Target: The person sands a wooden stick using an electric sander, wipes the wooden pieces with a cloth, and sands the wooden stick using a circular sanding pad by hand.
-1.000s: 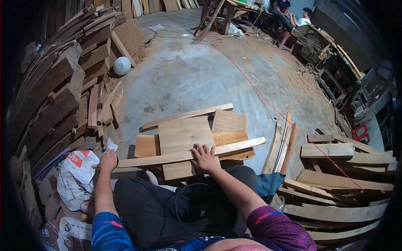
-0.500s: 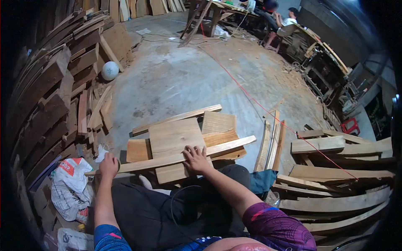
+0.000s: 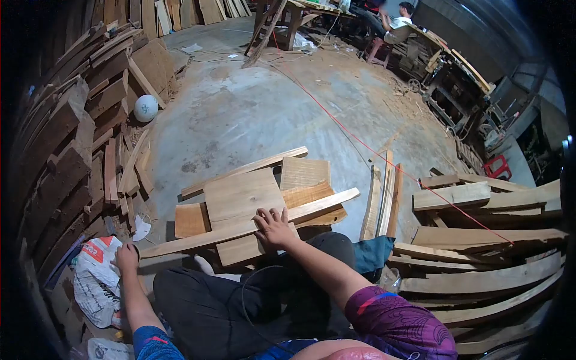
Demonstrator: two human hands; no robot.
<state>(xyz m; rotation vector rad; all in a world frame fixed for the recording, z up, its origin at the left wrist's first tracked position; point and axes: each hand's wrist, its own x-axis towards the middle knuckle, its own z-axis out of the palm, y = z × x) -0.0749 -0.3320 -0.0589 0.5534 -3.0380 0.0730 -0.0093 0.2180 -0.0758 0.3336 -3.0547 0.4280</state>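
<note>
A long, pale wooden strip (image 3: 324, 202) lies slantwise over several boards in front of my crossed legs. My right hand (image 3: 275, 230) rests on the strip and the boards beneath it, fingers spread and pressing down. At the strip's left end is my left hand (image 3: 127, 259), its fingers curled closed. A small dark edge shows beside that hand, too small to name. Under the strip lie a wide square board (image 3: 243, 195), a shorter board (image 3: 237, 251) and a rough orange-brown board (image 3: 309, 195).
A printed white sack (image 3: 96, 285) sits by my left hand. Stacked planks (image 3: 456, 195) line the right side, and more timber leans at left near a white ball (image 3: 146, 108). A red cord (image 3: 351, 135) crosses the floor. A person (image 3: 397, 25) sits at the back.
My left hand has slid left along the strip to its end, and the dark edge went with it. My right hand stays on the strip. The whole view has shifted slightly.
</note>
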